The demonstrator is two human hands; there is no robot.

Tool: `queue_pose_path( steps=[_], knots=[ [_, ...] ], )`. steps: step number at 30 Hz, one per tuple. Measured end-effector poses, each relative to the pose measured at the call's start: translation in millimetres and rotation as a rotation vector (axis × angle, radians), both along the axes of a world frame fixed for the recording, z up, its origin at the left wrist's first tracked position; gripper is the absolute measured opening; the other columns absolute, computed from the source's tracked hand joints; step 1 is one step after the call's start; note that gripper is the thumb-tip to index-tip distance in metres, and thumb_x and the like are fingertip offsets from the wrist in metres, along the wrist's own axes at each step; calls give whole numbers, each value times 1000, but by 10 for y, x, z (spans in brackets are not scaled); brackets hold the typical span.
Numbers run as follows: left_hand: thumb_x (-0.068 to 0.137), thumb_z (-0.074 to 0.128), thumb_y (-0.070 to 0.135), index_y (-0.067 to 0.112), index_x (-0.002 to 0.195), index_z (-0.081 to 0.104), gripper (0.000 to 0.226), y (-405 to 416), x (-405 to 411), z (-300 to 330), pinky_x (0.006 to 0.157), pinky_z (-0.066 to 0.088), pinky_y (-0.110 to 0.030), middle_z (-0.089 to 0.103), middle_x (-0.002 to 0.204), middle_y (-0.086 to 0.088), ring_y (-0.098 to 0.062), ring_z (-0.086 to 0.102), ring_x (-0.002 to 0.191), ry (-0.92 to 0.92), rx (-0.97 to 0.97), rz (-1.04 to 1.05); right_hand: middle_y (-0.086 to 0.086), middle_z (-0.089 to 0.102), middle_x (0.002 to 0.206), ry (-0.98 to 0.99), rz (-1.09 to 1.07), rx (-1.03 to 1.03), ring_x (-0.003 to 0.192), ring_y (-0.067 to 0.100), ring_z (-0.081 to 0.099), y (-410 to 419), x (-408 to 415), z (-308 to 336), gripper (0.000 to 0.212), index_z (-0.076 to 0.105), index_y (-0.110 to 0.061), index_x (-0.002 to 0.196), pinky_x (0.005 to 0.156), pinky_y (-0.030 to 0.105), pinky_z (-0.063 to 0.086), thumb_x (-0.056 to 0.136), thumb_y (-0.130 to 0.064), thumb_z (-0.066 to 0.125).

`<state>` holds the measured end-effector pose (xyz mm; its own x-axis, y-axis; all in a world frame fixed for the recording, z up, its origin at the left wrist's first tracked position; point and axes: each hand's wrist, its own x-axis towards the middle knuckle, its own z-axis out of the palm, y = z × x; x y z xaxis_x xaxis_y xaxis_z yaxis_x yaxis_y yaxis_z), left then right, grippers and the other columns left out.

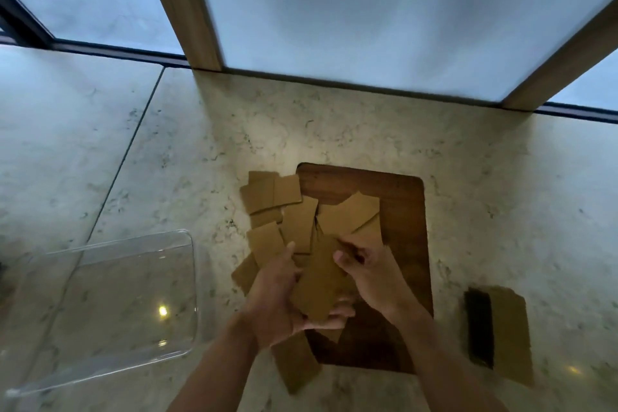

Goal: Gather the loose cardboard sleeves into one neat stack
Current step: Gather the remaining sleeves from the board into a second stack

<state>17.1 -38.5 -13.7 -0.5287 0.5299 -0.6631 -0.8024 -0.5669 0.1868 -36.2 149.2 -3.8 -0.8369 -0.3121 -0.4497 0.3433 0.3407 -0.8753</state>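
A clear tray (100,308) sits lower left. At centre, the left hand (277,304) cups a sleeve (317,281) from beneath; the right hand (368,273) seems to pinch its top edge. Loose sleeves (284,207) overlap the board (406,244). Another sleeve (510,334) lies lower right.

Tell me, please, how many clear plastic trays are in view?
1. The clear plastic tray lies on the marble counter, left of the left hand and the cardboard sleeves; nothing visible is inside it.
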Motion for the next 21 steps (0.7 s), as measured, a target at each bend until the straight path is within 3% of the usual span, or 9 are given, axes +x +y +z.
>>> queue_pose_path(
  steps=[3,6,8,9,12,15,17,19,21],
  knots=[
    [106,49,40,-2,124,74,52,-12,-202,10,74,64,-44,75,108,-29,-37,75,85,34,-75,-53,-14,64,117,108,204,178,104,5,66,-28,-249,-131,26,66,-49,121,71,21,59,99,-52,53],
    [104,52,31,8,128,70,38,64,-356,-5,61,56,-36,71,89,-22,-28,65,65,19,-284,-30,6,52,130,319,-103,712,122,26,51,-8,-573,-326,67,52,-22,142,100,41,49,90,-64,57],
    [107,52,33,29,134,68,31,110,-443,-9,61,55,-38,69,90,-23,-29,64,63,77,-285,59,11,42,138,237,-76,974,128,31,42,34,-695,-377,97,39,-16,150,105,46,40,77,-73,67],
    [107,52,36,34,133,67,30,123,-476,-2,61,56,-39,70,90,-23,-30,66,63,110,-305,90,11,42,138,219,-41,1009,128,32,42,65,-716,-407,101,39,-16,150,105,46,40,73,-74,71],
    [106,52,44,22,130,67,36,167,-581,-36,59,55,-37,72,84,-18,-28,68,62,165,-477,153,8,55,124,245,-323,789,120,30,52,231,-762,-419,63,56,-18,126,98,41,44,77,-46,83],
    [101,52,60,10,111,70,54,219,-693,-82,59,55,-40,74,78,-12,-27,67,61,195,-777,73,-4,62,105,222,-657,490,103,22,66,499,-756,-270,25,55,-26,108,76,31,52,91,-26,74],
    [91,49,77,7,96,73,74,228,-737,-83,57,57,-37,75,71,-9,-25,69,58,288,-936,-15,-10,69,96,189,-609,333,88,11,68,645,-669,-159,13,61,-25,107,67,28,57,96,-25,68],
    [80,51,91,11,91,76,84,221,-731,-82,59,61,-30,78,73,-5,-19,74,60,425,-918,-105,-12,75,88,97,-389,145,73,6,69,585,-540,-50,11,68,-33,108,60,21,57,97,-28,67],
    [80,67,82,33,97,79,53,236,-663,-112,73,66,-33,83,91,3,-16,81,81,475,-746,-247,-21,75,96,43,-146,106,82,0,71,400,-403,-49,13,70,-44,106,64,17,56,97,-35,67]
  ],
)
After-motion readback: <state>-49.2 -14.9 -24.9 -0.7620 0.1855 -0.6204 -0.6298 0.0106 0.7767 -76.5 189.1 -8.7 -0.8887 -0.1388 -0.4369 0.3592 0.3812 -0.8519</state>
